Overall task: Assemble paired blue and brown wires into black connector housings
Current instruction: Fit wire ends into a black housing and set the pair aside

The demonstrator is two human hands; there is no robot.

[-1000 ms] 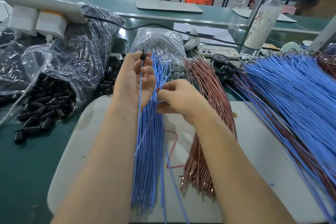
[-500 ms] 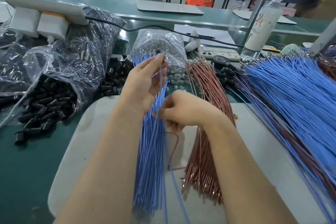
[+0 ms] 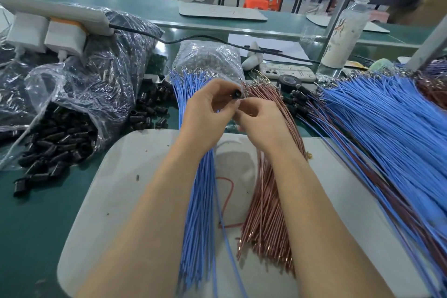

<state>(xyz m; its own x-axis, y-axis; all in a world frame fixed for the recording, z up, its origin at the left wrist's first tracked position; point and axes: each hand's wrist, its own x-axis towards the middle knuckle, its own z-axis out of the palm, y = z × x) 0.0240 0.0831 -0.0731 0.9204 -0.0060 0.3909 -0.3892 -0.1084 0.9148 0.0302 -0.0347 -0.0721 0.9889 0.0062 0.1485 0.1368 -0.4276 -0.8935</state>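
**Head view, looking down at the bench.** Your left hand was raised over the far edge of the mat. Its thumb and fingertips were curled to pinch a housing, a short black tube with its open end turned toward you. Your right hand met it from the right, fingers curled, with their tips touching the left hand's just below the housing. It perhaps pinched a wire end there, but blur hid the spot, so its grasp could not be told.

Both hands hung above the gap between the blue wires and the brown wires. These were two long, straight bundles lying side by side on the mat and running out past its far edge. The strip of mat between them lay open, crossed by a thin red loop.

The mat was pale, smooth and round-cornered, flecked with dark specks, and its left half gave you free room. Off the mat to the left, a crinkled clear bag spilled glossy loose housings across the green bench, almost to the mat's corner. On the right, a fanned pile of blue and brown wires overlapped the mat's right edge and closed off that side.
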